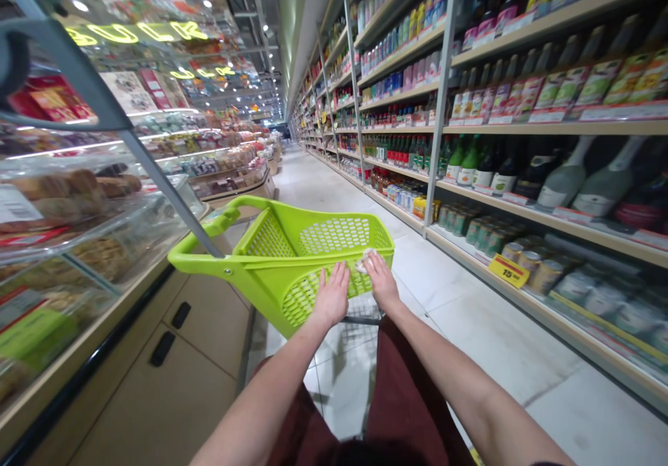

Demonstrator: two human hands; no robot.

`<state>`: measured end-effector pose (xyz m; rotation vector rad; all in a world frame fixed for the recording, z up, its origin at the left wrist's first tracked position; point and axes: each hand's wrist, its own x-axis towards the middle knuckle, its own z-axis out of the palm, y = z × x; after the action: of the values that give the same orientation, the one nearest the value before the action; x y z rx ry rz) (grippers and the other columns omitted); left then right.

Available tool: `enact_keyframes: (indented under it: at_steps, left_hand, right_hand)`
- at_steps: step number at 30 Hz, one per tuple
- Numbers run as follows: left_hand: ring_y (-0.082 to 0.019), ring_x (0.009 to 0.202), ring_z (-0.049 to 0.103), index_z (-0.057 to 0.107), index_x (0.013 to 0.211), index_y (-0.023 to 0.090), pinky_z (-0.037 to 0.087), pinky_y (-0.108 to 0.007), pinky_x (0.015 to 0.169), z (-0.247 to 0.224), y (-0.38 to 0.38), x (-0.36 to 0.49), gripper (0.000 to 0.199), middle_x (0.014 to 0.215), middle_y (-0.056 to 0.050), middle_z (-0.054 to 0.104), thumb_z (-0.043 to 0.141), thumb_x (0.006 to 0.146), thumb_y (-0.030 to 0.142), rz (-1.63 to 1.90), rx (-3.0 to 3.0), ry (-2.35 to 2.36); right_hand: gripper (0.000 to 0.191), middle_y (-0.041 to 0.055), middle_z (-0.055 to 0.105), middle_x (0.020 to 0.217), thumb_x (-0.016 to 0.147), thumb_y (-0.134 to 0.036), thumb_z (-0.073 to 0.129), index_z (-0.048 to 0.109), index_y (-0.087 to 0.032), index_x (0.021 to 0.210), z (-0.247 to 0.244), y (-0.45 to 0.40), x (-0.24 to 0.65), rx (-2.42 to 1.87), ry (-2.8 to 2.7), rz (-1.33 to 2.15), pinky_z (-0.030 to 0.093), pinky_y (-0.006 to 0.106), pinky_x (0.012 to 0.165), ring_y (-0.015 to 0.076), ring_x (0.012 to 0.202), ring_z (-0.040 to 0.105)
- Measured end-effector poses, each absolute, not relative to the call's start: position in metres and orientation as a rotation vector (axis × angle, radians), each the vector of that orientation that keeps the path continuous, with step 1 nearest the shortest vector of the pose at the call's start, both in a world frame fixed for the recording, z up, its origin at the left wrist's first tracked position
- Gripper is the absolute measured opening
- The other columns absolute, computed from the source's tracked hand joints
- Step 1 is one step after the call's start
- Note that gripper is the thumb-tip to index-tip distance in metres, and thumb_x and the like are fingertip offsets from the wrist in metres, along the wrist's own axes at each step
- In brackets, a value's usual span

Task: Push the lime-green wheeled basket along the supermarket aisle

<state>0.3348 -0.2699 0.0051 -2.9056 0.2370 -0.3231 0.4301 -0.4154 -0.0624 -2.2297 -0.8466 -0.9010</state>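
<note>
My left hand point(331, 295) lies spread on the lime-green plastic basket point(318, 238) (light, stiff, rim's the hold), my right hand point(380, 282) on a crumpled white wad point(367, 261), pinch unclear.

Supermkt aisle: stocked shelves point(547, 127), price tag point(509, 271), bakery case point(78, 243), shopping basket point(334, 236).

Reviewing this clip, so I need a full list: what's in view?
shopping basket: one, lime green, ahead of the hands
wad: one, white, on basket rim
bottles: many, mixed colours, right shelves
cans: many, green and gold, low right shelves
price tag: one, yellow, shelf edge
pastries: many, brown, left glass case
neon sign: one, yellow, upper left
left hand: one, bare, on basket rim
right hand: one, bare, at wad
</note>
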Motion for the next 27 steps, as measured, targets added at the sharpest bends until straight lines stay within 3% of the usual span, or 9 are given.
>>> enact_keyframes:
  at_steps: [5, 13, 22, 27]
  left_hand:
    - [-0.021, 0.131, 0.008, 0.024, 0.131, 0.011, 0.009, -0.048, 0.105, 0.008, -0.283, 0.335, 0.064, 0.143, -0.008, 0.015, 0.038, 0.069, 0.015, -0.306, -2.911, 0.285]
    - [-0.022, 0.131, 0.009, 0.024, 0.132, 0.009, 0.008, -0.05, 0.104, 0.009, -0.285, 0.347, 0.066, 0.143, -0.009, 0.014, 0.038, 0.067, 0.015, -0.288, -2.943, 0.257]
    - [-0.02, 0.131, 0.006, 0.022, 0.132, 0.011, 0.007, -0.049, 0.104, 0.008, -0.302, 0.351, 0.064, 0.143, -0.008, 0.011, 0.036, 0.07, 0.015, -0.203, -2.913, 0.303]
    - [-0.02, 0.131, 0.007, 0.022, 0.132, 0.011, 0.007, -0.049, 0.104, 0.008, -0.295, 0.353, 0.064, 0.143, -0.008, 0.012, 0.036, 0.07, 0.015, -0.171, -2.908, 0.264]
  right_hand:
    - [0.044, 0.0106, 0.046, 0.126, 0.074, 0.0, 0.036, 0.054, -0.015, 0.111, -0.092, -0.418, 0.415, -2.285, -0.915, -0.808, 0.034, 0.039, 0.097, 0.0188, 0.123, 0.03]
    - [0.047, 0.0098, 0.036, 0.133, 0.075, -0.003, 0.035, 0.048, -0.015, 0.118, -0.046, -0.455, 0.454, -2.18, -0.677, -0.969, 0.029, 0.042, 0.101, 0.02, 0.128, 0.02]
    - [0.054, 0.0105, 0.041, 0.129, 0.066, 0.006, 0.034, 0.053, -0.015, 0.113, -0.114, -0.435, 0.429, -2.246, -0.75, -0.685, 0.033, 0.037, 0.099, 0.0179, 0.125, 0.028]
    - [0.049, 0.0086, 0.041, 0.129, 0.072, 0.001, 0.031, 0.052, -0.015, 0.113, -0.084, -0.449, 0.441, -2.13, -0.633, -0.802, 0.031, 0.036, 0.101, 0.0171, 0.124, 0.029]
